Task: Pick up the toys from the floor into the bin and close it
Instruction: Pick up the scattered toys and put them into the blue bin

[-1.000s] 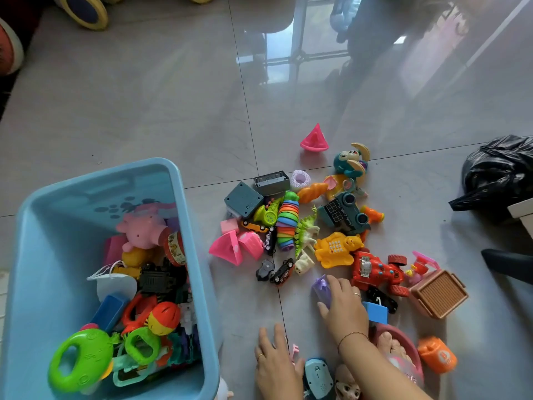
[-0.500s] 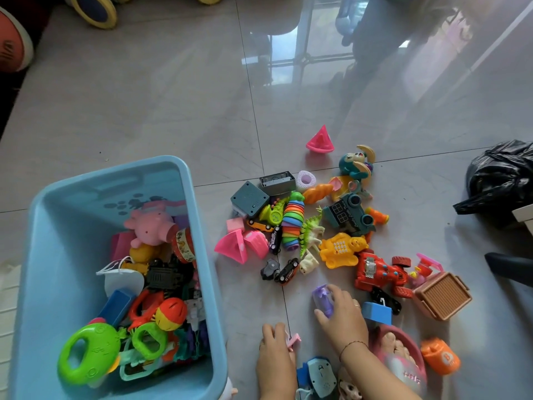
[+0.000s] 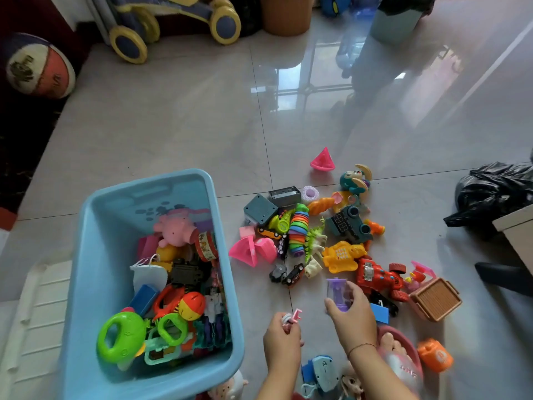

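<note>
Purple translucent toy (image 3: 338,293) is gripped between thumb and curled fingers of the right hand (image 3: 356,319), beside the scattered toys (image 3: 341,254). Small pink piece (image 3: 294,315) is pinched in the left hand (image 3: 281,340). Blue bin (image 3: 86,255), part-filled and uncovered, is seen just left.

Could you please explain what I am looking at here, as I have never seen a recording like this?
There is no machine here. A person is tidying toys with bare hands, and a camera worn on the head looks forward and down at them. The left hand pinches a small pink toy piece. The right hand holds a purple see-through toy. On the left stands an open blue bin, already partly filled with toys. More toys lie scattered on the tiled floor, among them a red toy vehicle and a yellow toy phone.
</note>
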Demonstrator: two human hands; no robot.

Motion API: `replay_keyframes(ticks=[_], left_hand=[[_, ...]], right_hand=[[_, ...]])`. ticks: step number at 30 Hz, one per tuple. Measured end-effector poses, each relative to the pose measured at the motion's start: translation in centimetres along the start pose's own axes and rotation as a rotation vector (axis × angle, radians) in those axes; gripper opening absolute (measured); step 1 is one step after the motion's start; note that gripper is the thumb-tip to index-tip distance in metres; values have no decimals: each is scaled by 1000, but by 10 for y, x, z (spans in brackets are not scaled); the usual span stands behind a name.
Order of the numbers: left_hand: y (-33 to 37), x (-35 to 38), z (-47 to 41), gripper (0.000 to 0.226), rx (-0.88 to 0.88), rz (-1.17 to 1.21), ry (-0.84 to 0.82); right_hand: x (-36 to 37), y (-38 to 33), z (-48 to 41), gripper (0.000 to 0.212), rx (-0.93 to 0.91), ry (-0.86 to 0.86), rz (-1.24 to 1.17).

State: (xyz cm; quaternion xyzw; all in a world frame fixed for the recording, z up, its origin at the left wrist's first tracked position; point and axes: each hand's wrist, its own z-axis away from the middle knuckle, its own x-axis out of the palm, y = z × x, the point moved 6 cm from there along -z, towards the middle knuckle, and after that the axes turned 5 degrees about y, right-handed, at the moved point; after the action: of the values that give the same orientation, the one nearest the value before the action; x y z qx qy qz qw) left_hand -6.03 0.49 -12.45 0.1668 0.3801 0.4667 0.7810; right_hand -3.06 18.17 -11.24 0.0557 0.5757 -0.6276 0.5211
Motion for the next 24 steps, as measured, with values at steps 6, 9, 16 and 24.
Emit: replay_keyframes(ticks=[6,9,16,24], left_hand=[[94,-64,38,4,256,340,146],[107,-133,42,20,264,445,407],[64,-244,15,37,-15,506,613],[59,-222,35,42,87,354,639]], right_hand=[[-25,-79,32,53,-82,39,-274],[-21,-136,71,48,-190,-71,-364],[47,-199,159,46,-416,-440,-175],[30,-154,142,33,-523,-308,41]])
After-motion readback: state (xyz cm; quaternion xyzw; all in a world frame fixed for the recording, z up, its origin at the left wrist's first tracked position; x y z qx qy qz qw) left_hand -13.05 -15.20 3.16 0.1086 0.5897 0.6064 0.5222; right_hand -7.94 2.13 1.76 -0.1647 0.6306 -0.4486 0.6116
